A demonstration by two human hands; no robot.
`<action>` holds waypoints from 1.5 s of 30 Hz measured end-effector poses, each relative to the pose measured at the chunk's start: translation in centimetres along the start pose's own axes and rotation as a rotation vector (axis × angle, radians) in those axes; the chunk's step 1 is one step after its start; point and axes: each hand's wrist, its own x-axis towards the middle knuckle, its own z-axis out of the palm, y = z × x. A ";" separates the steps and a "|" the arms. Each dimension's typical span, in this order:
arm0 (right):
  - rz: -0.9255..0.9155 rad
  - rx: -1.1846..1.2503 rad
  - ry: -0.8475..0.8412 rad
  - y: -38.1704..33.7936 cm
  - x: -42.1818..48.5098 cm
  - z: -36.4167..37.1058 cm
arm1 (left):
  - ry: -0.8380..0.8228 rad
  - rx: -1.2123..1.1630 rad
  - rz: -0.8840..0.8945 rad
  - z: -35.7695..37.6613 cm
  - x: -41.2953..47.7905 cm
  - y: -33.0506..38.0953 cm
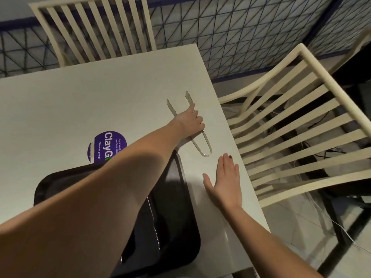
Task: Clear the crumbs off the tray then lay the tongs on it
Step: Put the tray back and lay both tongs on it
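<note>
Your left hand [189, 122] has its grip curled round the slim silver metal tongs [189, 97], which point away from you just beyond the black rectangular tray [46, 185].

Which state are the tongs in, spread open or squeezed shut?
Spread open: the tongs show two toothed tips clearly apart beyond the left hand gripping them.

Purple sticker [109, 146] on table [80, 101]: "ClayG…", "Clean as you go".
</note>
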 end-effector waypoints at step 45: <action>-0.060 0.046 -0.265 -18.9 -11.8 0.7 | -0.236 -1.450 -1.190 12.7 -32.5 15.1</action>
